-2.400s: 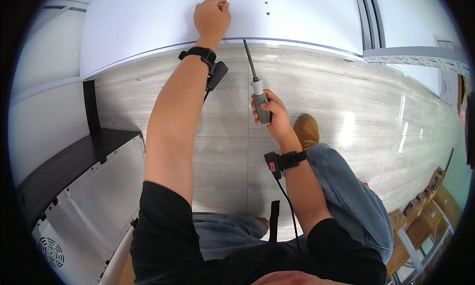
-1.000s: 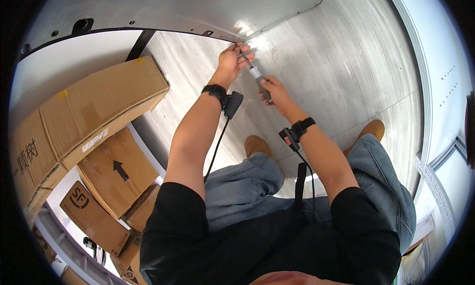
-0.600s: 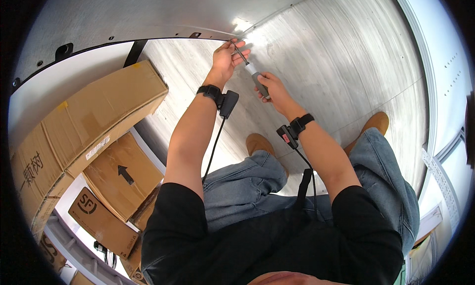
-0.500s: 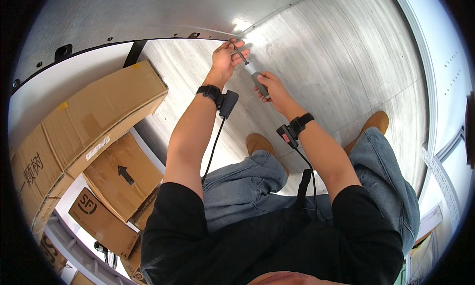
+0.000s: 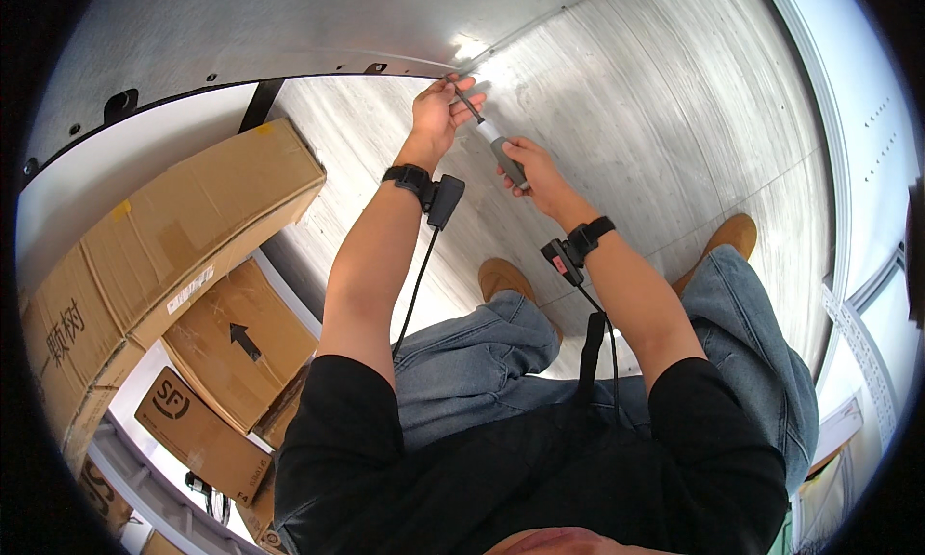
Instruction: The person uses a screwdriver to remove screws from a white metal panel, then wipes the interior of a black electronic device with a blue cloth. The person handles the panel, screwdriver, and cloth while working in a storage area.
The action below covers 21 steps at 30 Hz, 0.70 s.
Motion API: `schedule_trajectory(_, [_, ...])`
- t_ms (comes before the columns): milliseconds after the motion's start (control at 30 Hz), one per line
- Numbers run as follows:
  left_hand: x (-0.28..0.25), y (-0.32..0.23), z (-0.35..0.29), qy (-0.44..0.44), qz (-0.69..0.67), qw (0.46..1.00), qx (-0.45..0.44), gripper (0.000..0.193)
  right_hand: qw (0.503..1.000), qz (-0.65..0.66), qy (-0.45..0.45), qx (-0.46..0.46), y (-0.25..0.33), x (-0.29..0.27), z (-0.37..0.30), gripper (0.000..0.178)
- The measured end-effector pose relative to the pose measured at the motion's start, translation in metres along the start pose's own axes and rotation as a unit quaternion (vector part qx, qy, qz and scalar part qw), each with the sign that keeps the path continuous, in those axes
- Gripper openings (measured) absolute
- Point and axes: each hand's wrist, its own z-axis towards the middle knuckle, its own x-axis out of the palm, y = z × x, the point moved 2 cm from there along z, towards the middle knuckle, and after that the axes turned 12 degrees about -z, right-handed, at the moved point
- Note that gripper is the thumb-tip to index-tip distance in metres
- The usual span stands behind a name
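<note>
Nearest to me are the black shirt and the jeans [image 5: 482, 362], with tan shoes [image 5: 506, 277] planted on the pale plank floor [image 5: 674, 141]. Both forearms run up from there, each with a black wrist strap [image 5: 409, 177] and a small unit trailing a cable back toward the body.

Further out, my right hand [image 5: 540, 174] is closed round the grey handle of the screwdriver [image 5: 487, 136], fingers wrapped fully about it, so that grip is tight with nothing spare. The shaft angles up and to the left toward the edge of the white panel [image 5: 154, 160]. My left hand [image 5: 436, 112] is at the far end, fingers loosely curled, fingertips pinching or steadying the thin shaft near its tip; I cannot tell whether a screw sits between them.

My worry is the tip. If it is not seated squarely, a push from the right hand could make it skate off and jab the left fingers, which are right beside it. The glare at that spot hides the contact point, so I judge alignment poorly from here.

Off to the left, stacked cardboard boxes [image 5: 193, 218] lie against the panel, well apart from both hands.
</note>
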Motion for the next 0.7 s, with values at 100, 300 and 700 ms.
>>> schedule_trajectory(100, [0.001,-0.001,-0.001,-0.007,-0.007,1.0,0.001,0.022,1.0,0.013,0.009,-0.001,0.001,-0.002,0.0,0.029])
schedule_trajectory(300, [0.002,-0.003,0.002,-0.008,-0.01,1.0,-0.008,0.021,1.0,-0.018,0.0,0.002,0.005,-0.007,0.006,0.031])
schedule_trajectory(700, [0.006,-0.003,0.002,-0.134,0.075,0.988,0.019,0.022,0.89,-0.344,-0.23,-0.19,-0.008,0.007,0.025,0.044])
